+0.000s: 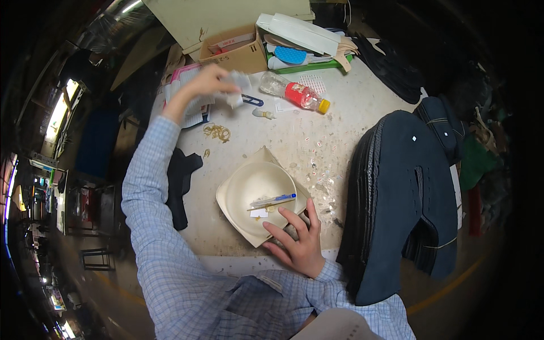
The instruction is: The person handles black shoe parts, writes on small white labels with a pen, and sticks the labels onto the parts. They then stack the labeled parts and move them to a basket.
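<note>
While the right hand [299, 241] rests flat, fingers spread, on the near rim of a cream bowl [256, 195] holding a pen [274, 199], the left hand [212, 80] is raised over the table [283, 141], fingers pinched on small white pieces [237, 90] beside a plastic bottle [293, 92].

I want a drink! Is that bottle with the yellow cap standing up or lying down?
Lying down. The bottle rests on its side on the table, yellow cap pointing right, beyond the cream bowl.
</note>
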{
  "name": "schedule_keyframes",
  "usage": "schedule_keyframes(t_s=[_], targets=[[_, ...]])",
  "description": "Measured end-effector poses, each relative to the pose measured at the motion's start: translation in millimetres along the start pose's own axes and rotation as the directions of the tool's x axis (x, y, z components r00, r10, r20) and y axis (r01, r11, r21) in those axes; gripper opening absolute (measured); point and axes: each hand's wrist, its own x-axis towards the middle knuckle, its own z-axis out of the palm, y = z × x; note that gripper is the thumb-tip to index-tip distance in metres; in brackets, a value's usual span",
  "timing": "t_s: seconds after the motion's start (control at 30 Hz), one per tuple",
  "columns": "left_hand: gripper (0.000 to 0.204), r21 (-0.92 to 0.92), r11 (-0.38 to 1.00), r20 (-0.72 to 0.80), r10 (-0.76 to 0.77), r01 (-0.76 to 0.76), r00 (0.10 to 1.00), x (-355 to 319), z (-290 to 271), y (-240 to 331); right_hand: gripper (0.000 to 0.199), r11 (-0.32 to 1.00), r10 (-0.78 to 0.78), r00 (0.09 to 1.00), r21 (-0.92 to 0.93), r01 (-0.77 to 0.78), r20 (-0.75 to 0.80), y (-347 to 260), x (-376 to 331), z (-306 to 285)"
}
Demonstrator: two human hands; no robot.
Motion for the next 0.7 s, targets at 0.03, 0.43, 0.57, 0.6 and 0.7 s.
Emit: schedule_keyframes(t_s=[0.03,0.43,0.57,0.6,0.7], targets=[[0.04,0.132,0.991,0.126,-0.002,-0.015,0.992,-7.2,17.3,7.5,0.048,1.0,0.001,1.0,0.001,-0.001,0.006,0.0,0.1,-0.4],[0.069,0.619,0.71,-0.008,0.432,-0.335,0.902,58.0,103.7,77.7,0.048,0.999,-0.019,1.0,-0.041,0.02,0.014,2.2,-0.7,-1.8],[0.063,0.613,0.763,-0.19,0.395,-0.205,0.899,62.3,117.6,84.7,0.048,0.998,-0.037,0.999,-0.056,0.038,0.016,3.3,-0.7,-3.9],[0.061,0.548,0.817,-0.263,0.37,-0.177,0.891,61.1,112.5,82.5,0.048,0.998,-0.042,0.999,-0.055,0.042,0.014,3.4,-0.6,-4.1],[0.06,0.313,0.937,-0.492,0.298,-0.153,0.818,57.9,93.4,67.1,0.048,0.998,-0.038,0.999,-0.05,0.039,0.019,3.1,-0.7,-3.6]])
